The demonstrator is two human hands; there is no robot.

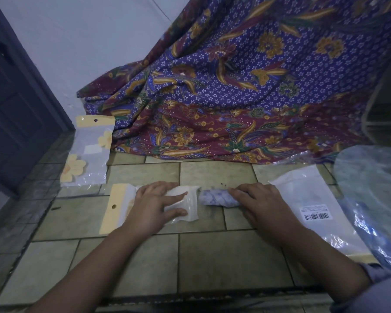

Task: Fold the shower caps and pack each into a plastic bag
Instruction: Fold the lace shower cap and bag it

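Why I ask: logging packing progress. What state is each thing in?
cap: rolled, at bag's mouth, mostly outside.
bag: lying on the floor, mouth toward cap.
left hand: rests on bag, fingers straight.
right hand: grips cap.
flower bag: flat, untouched.
barcode bag: flat, untouched.

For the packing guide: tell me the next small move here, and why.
Probably slide the cap leftward into the bag. The right hand grips the rolled cap, whose free end points at the bag's facing edge, apparently its mouth, and nearly meets it. The left hand rests on the bag, steadying it on the floor.
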